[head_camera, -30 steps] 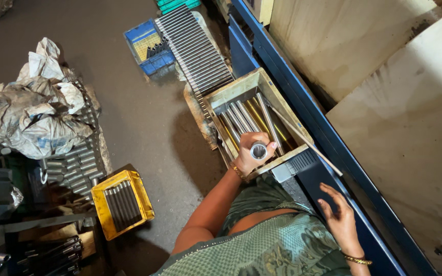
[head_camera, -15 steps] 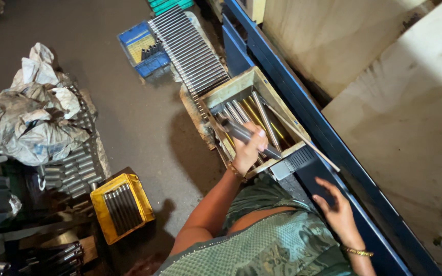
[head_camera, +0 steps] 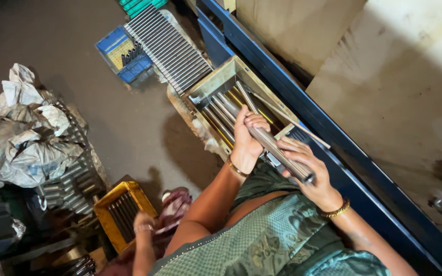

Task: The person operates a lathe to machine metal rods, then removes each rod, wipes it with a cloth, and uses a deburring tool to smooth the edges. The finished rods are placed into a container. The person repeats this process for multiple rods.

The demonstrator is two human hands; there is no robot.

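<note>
My left hand point(head_camera: 246, 139) is closed around the upper part of a long grey metal tube point(head_camera: 273, 144). My right hand point(head_camera: 310, 171) grips the same tube near its lower end, and the tube slants across my lap. Just beyond my left hand lies an open box-shaped tray point(head_camera: 216, 77) with several similar metal tubes point(head_camera: 221, 110) lying lengthwise in it. I wear a green patterned garment and a bangle on each wrist.
A row of thin rods point(head_camera: 170, 48) and a blue crate point(head_camera: 117, 51) lie past the tray. A yellow crate point(head_camera: 124, 210) of rods sits lower left, with another person's hand point(head_camera: 144, 222) over it. Crumpled wrapping point(head_camera: 21, 138) covers stacked tubes. A blue steel beam point(head_camera: 344, 148) runs along my right.
My left hand has lifted the tube out over the tray and swung it towards me. My right hand has left the blue surface and taken hold of the tube's lower end.
</note>
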